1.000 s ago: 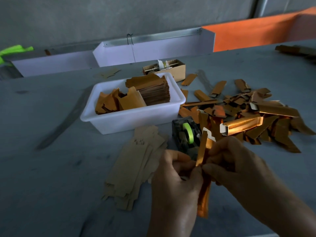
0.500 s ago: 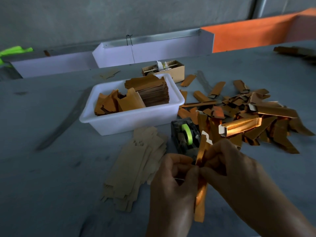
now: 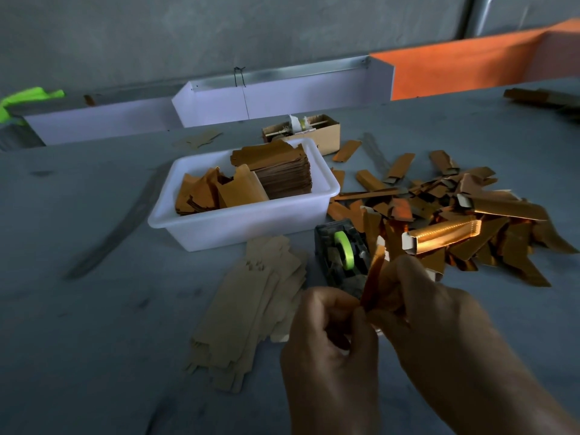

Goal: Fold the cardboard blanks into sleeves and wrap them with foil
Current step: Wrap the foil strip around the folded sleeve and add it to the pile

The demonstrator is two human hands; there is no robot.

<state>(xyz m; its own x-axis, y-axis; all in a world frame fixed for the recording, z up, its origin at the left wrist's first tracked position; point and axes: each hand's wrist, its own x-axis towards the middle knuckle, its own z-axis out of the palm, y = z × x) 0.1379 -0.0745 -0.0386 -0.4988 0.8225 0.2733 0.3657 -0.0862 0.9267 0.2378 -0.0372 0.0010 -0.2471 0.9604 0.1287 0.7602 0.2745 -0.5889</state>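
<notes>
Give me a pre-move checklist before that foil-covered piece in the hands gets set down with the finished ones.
1. Both hands grip the piece: ok. The left hand and right hand pinch the foil-covered piece between them.
2. Foil fully wrapped around it: cannot tell, the hands hide its lower part.
3. Tape within reach: ok. The tape dispenser with its green roll sits just beyond the hands.
4. Drop spot available: ok. The pile of finished sleeves lies to the right on the table.
5. Next blanks ready: ok. Flat cardboard blanks lie left of the hands.
</notes>
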